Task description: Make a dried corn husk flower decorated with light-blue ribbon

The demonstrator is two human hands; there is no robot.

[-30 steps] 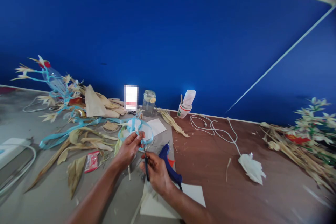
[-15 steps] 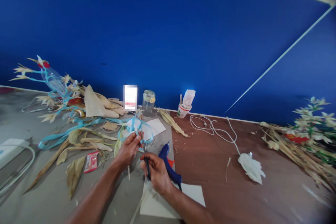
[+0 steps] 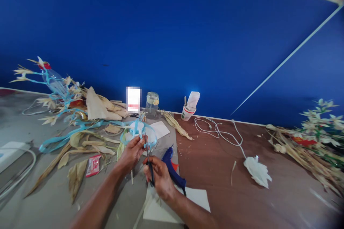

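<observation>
My left hand (image 3: 132,154) is closed, its thumb and fingertips pinching a light-blue ribbon-wrapped stem (image 3: 140,128) that has a small pale flower at its top. In my right hand (image 3: 161,177) are scissors (image 3: 150,171) with dark handles, their blades pointing up and away beside the left fingertips. Whether the blades touch the stem I cannot tell. A blue ribbon loop (image 3: 154,139) curves around the stem, and a white round piece shows behind it. Right beside my right hand lies a dark-blue glue gun (image 3: 176,175), with a white sheet (image 3: 197,198) under its rear end.
Dried husks (image 3: 77,146) and a red packet (image 3: 93,166) lie at left, below blue-stemmed flowers and a plastic bottle (image 3: 55,80). Along the blue wall stand a glass jar (image 3: 152,105) and a white cup (image 3: 188,112). A white cable (image 3: 215,132) and more husks lie at right.
Both hands stay almost in place. The scissors in my right hand have shifted very slightly toward me.
</observation>
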